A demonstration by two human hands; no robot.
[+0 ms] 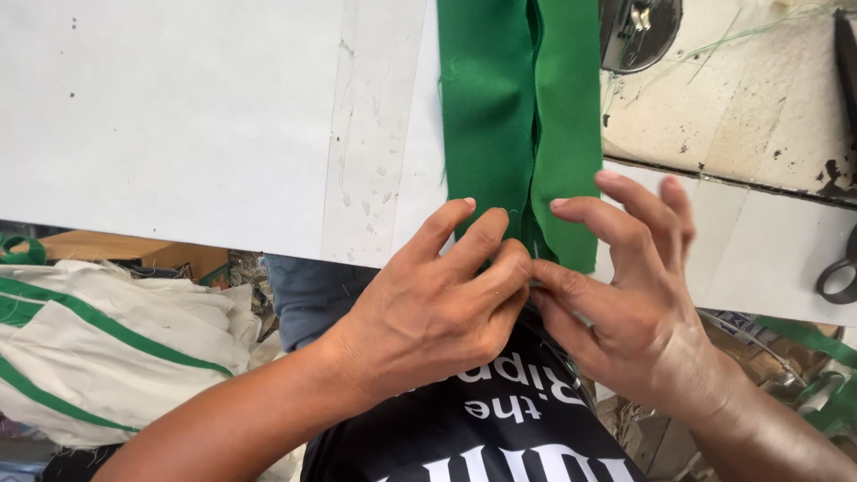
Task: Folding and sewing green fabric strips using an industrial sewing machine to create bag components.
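White tabletop (178,116) filled the upper half of the view, with a worn sewing-machine bed (750,98) beyond it to the right of the fingers and a heap of cream cloth with green stripes (98,348) lying below the table's edge, well off to the left of them. A green fabric strip (486,116) ran straight away from the fingers toward the far edge of the table, its long axis in line with the person's body; two layers met along a seam line down its middle. Its near end lay right under the fingertips at the table's near edge. Both hands met there, thumb against thumb. The left hand (428,312) was curled, fingers pressed down and pinching the strip's left layer at the seam; the right hand (625,295) pinched the right layer with thumb and forefinger, its other fingers spread and lifted. Neither hand was nearer; they shared the strip's end. Black scissor handles (839,277) lay well apart to the right.
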